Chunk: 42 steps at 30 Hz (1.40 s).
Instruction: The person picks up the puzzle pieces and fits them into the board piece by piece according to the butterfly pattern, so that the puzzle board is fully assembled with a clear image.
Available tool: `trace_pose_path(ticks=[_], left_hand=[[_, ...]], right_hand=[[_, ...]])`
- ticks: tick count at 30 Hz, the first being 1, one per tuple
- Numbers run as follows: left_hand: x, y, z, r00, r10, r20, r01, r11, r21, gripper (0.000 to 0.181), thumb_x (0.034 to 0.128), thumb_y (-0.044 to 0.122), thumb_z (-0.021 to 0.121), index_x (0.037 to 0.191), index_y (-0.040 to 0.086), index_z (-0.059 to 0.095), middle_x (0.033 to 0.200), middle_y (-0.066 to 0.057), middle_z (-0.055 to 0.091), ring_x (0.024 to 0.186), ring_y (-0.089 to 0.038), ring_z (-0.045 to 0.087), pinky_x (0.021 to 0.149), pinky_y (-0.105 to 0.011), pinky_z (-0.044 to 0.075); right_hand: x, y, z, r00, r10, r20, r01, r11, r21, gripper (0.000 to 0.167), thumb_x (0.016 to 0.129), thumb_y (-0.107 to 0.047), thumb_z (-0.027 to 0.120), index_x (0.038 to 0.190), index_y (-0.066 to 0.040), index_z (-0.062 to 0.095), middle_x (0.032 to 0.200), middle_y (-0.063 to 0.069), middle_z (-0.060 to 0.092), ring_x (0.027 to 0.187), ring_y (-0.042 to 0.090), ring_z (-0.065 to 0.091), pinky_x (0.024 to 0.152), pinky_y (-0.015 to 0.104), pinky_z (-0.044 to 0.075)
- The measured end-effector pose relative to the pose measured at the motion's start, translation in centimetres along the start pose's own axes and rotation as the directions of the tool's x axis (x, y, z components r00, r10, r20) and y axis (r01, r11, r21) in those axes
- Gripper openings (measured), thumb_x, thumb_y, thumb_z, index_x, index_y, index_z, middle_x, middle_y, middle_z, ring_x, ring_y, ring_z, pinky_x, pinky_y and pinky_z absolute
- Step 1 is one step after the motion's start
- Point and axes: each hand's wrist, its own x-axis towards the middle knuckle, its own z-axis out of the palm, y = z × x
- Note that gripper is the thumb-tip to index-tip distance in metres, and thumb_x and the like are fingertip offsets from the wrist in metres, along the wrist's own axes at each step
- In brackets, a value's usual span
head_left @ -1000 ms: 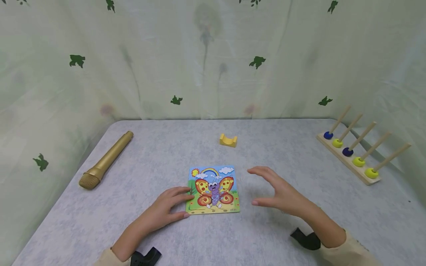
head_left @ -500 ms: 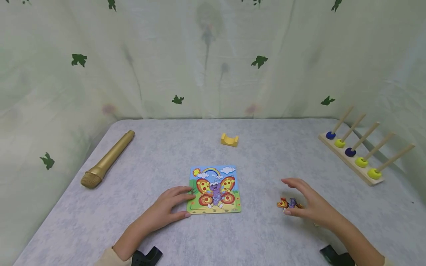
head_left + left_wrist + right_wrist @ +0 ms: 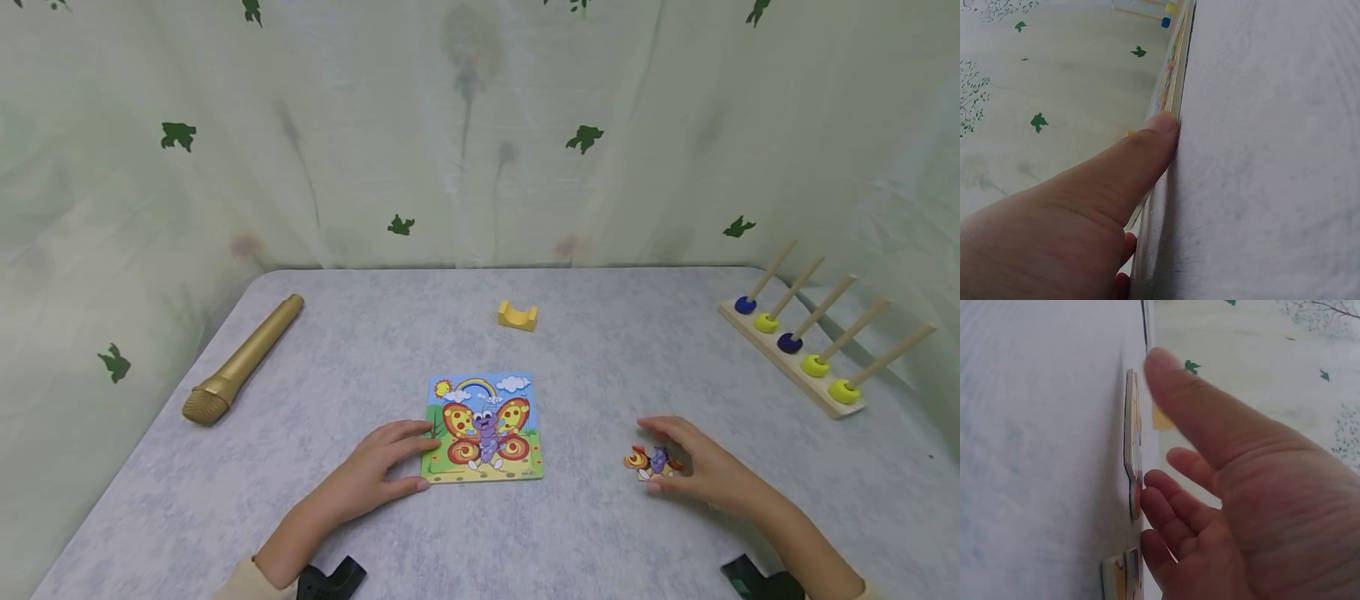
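Observation:
A square picture board (image 3: 528, 429) with a printed butterfly lies flat in the middle of the table. My left hand (image 3: 372, 468) rests at its left side, fingertips over the edge. In the left wrist view the thumb (image 3: 1163, 125) touches the board's side. To the right, my right hand (image 3: 712, 471) hovers with thumb and fingers apart around loose butterfly puzzle pieces (image 3: 660, 461). The right wrist view shows a puzzle piece (image 3: 1132, 425) lying flat, with the thumb (image 3: 1163, 365) raised off it. Another piece (image 3: 1113, 575) lies closer to the wrist.
A gold toy microphone (image 3: 243, 358) lies at the left of the table. Behind the board sits a yellow curved block (image 3: 517, 317). At the far right stands a wooden peg rack (image 3: 806, 367) with blue and yellow beads. A leaf-patterned curtain (image 3: 360, 142) surrounds the table.
My right hand has moved right, from beside the board to the loose pieces, and its fingers have lowered and come nearer the thumb. The left hand has stayed on the board.

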Motion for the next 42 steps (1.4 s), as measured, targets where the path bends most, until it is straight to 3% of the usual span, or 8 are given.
trace_pose_path(ticks=[8, 16, 24, 36, 42], left_hand=[[-0.1, 0.1, 0.1, 1.000, 0.009, -0.013, -0.009, 1.000, 0.001, 0.048, 0.0812, 0.045, 0.061, 0.123, 0.022, 0.056, 0.133, -0.002, 0.043, 0.123, -0.028, 0.034, 0.096, -0.051, 0.027], [-0.1, 0.0, 0.1, 1.000, 0.000, 0.001, 0.000, 1.000, -0.003, 0.047, 0.0832, 0.046, 0.058, 0.124, 0.022, 0.055, 0.133, -0.004, 0.042, 0.123, -0.030, 0.034, 0.095, -0.053, 0.027], [-0.1, 0.1, 0.1, 1.000, -0.006, 0.000, 0.006, 1.000, -0.013, 0.048, 0.0824, 0.046, 0.059, 0.123, 0.022, 0.056, 0.133, -0.004, 0.042, 0.123, -0.031, 0.033, 0.096, -0.054, 0.026], [-0.2, 0.1, 0.1, 1.000, -0.005, -0.011, 0.004, 1.000, -0.014, 0.046, 0.0816, 0.044, 0.061, 0.122, 0.023, 0.056, 0.133, -0.004, 0.043, 0.123, -0.030, 0.034, 0.095, -0.053, 0.027], [-0.1, 0.0, 0.1, 1.000, 0.007, -0.021, -0.007, 1.000, -0.007, 0.046, 0.0813, 0.043, 0.062, 0.122, 0.023, 0.056, 0.133, -0.004, 0.043, 0.123, -0.030, 0.034, 0.095, -0.053, 0.027]], right_hand=[[0.1, 0.8, 0.0, 0.999, -0.034, 0.020, 0.035, 0.998, -0.061, 0.068, 0.071, -0.041, 0.072, 0.125, -0.006, 0.050, 0.122, 0.010, 0.046, 0.112, 0.033, 0.043, 0.089, 0.053, 0.035], [0.1, 0.6, -0.1, 1.000, -0.018, 0.016, 0.019, 0.997, -0.077, 0.054, 0.073, -0.042, 0.070, 0.117, -0.015, 0.058, 0.117, 0.008, 0.047, 0.109, 0.032, 0.044, 0.087, 0.054, 0.036], [0.0, 0.6, 0.0, 0.996, -0.091, 0.006, 0.091, 0.991, -0.094, 0.045, 0.075, -0.038, 0.070, 0.113, -0.016, 0.060, 0.114, 0.005, 0.050, 0.104, 0.030, 0.047, 0.083, 0.052, 0.040], [0.3, -0.2, 0.0, 0.997, -0.069, -0.028, 0.066, 0.991, -0.112, 0.041, 0.077, -0.037, 0.068, 0.110, -0.015, 0.058, 0.109, -0.004, 0.054, 0.102, 0.021, 0.049, 0.085, 0.045, 0.040], [0.6, -2.3, 0.1, 0.975, -0.186, -0.121, 0.178, 0.981, -0.075, 0.039, 0.076, -0.026, 0.072, 0.110, -0.013, 0.058, 0.107, -0.006, 0.055, 0.091, 0.010, 0.051, 0.076, 0.034, 0.047]])
